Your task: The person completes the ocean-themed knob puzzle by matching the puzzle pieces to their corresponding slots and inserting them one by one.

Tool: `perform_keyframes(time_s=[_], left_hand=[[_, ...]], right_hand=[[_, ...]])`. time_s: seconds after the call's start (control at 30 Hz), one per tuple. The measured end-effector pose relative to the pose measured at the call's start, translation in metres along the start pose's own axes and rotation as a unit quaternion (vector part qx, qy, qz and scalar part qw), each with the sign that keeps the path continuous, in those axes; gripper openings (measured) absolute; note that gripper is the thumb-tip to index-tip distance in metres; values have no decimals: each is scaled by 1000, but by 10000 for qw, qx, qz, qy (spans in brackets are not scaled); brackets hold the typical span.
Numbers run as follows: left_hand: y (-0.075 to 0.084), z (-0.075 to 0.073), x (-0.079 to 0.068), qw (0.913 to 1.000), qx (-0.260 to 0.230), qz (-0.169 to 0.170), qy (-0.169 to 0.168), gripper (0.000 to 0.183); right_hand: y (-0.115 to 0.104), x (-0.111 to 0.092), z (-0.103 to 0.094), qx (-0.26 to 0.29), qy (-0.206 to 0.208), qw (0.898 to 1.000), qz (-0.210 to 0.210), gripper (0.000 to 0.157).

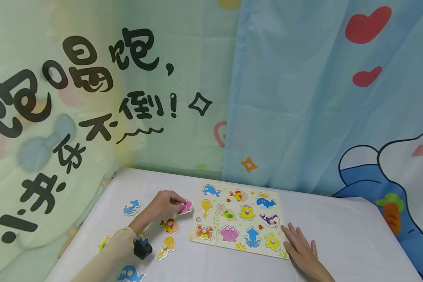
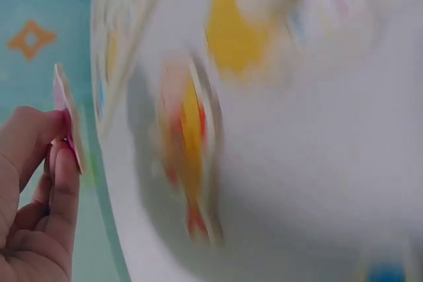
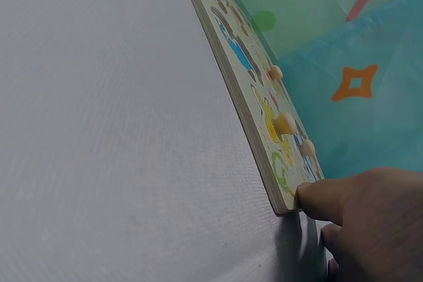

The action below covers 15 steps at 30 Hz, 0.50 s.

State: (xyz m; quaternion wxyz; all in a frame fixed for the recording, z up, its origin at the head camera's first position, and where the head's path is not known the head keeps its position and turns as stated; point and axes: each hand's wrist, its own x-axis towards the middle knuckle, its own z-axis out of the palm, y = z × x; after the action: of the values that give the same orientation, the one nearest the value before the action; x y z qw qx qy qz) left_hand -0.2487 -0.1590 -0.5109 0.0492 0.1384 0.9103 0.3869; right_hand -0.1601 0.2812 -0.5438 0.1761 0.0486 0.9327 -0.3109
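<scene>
The blue piece (image 1: 131, 208) lies furthest up the cloth (image 1: 105, 217) on the left, out of harm's way. Next, the left hand (image 1: 165, 203) pinches the pink piece (image 1: 186, 207) clear of the cloth, just left of the board — a fingertip hold that could slip if it loosens. The fish (image 1: 170, 226) lies near that wrist; a low sweep might knock it. The board (image 1: 256, 250) could skid if the right hand (image 1: 300, 244), its fingers extended at the right edge — well apart from the left — pushes sideways.
</scene>
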Motion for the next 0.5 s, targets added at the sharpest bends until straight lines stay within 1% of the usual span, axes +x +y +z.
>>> perform_keyframes(time_s=[0.07,0.17,0.27,0.37,0.5], left_hand=[[9,13,1,9996,-97,175,-176,13],[25,32,3,9976,-297,331,-537,13],[41,51,7,9947,-276,542,-834,13],[55,69,13,9915,22,810,-1015,13],[71,91,16,9856,443,1174,-1134,13]], right_hand=[[0,0,0,-13,-3,10000,9,60],[0,0,0,-24,-14,10000,33,60],[0,0,-1,-24,-26,10000,32,60],[-1,0,-1,-14,-28,10000,31,61],[0,1,-1,-15,-21,10000,20,60]])
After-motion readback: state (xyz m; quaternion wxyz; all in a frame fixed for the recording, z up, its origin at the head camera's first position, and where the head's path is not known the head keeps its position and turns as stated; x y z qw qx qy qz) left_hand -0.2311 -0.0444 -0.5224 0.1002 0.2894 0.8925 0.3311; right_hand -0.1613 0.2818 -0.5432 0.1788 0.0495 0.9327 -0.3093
